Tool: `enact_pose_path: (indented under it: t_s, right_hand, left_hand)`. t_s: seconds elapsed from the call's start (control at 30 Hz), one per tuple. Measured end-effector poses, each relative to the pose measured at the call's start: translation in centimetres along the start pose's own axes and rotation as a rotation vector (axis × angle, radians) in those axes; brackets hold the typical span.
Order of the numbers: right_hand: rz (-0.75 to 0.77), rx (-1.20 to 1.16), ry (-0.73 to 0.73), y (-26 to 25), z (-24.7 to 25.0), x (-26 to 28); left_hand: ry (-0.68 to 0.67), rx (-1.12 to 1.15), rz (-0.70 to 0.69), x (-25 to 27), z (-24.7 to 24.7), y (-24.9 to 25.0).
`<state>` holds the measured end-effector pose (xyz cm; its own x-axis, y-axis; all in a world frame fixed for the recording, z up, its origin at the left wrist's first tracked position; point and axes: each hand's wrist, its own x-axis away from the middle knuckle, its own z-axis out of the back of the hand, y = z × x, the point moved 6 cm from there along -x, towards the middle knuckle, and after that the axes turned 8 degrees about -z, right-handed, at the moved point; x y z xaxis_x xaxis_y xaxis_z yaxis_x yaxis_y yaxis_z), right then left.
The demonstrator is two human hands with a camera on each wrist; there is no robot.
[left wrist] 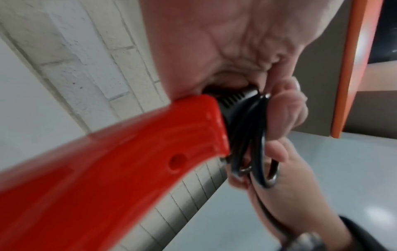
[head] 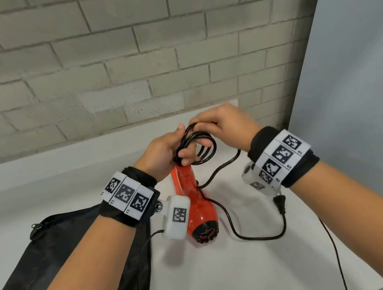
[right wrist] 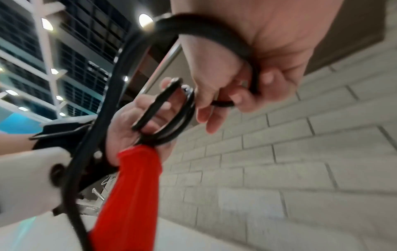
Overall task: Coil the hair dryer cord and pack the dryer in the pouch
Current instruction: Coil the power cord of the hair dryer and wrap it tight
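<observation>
1. Overhead, my head view gives me the layout: the red hair dryer [head: 194, 201] hangs nozzle-down at the centre, its handle end gripped in my left hand [head: 164, 152] at 12 o'clock of the dryer body, above the white table [head: 240, 273].
2. My left hand's fingers curl round both the handle end and several black loops of the cord [head: 202, 148]; my right hand [head: 221, 122], at 1 o'clock of the dryer, pinches the top of the loops.
3. Only the head view shows the uncoiled length of cord trailing over the table to the plug [head: 280, 202] at 3 o'clock, and the black pouch [head: 61, 256] lying flat at 9 o'clock, zip end toward the wall.
4. My left wrist view alone shows the ribbed black collar where the cord leaves the handle; my right wrist view shows the cord crossing the right palm.
5. Both wrist views are blurred, and the wrist camera hides part of the dryer's body in the head view.
6. My wristbands carry square coded markers with small characters I cannot read; I see no brand on the dryer.
</observation>
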<state>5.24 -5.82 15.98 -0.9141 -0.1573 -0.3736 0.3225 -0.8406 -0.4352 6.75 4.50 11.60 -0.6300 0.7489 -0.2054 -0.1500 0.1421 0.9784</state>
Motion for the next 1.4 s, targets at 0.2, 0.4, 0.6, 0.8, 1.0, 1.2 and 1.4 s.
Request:
enact_pose_path:
  t_s: [0.2, 0.4, 0.6, 0.8, 1.0, 1.2, 1.4]
  right_hand:
    - [-0.18, -0.535, -0.016, 1.1, -2.2, 1.8]
    - [-0.226, -0.834, -0.052, 1.1, -2.4, 2.8]
    - [-0.32, -0.728, 0.19, 2.9, -2.6, 2.3]
    - [-0.306, -0.677, 0.277, 2.6, -2.4, 2.4]
    - [-0.284, -0.654, 0.257, 2.1, -2.6, 2.7]
    - [-0.316, -0.718, 0.095, 4.0, -2.6, 3.8]
    - [-0.68, -0.218, -0.102, 10.8, -2.8, 8.4]
  left_hand:
    - [0.065, 0.069, -0.032, -0.3, 1.1, -0.4]
    - [0.209, 0.047, -0.051, -0.4, 1.8, -0.3]
    - [0.181, -0.034, -0.132, -0.6, 1.4, -0.5]
    - [0.485, -0.366, -0.335, 0.3, 1.4, -0.2]
    - [0.671, -0.34, -0.386, 0.8, 1.8, -0.3]
    - [0.7, -0.357, -0.375, 0.3, 1.5, -0.5]
    - [0.718, -0.331, -0.358, -0.1, 1.3, -0.6]
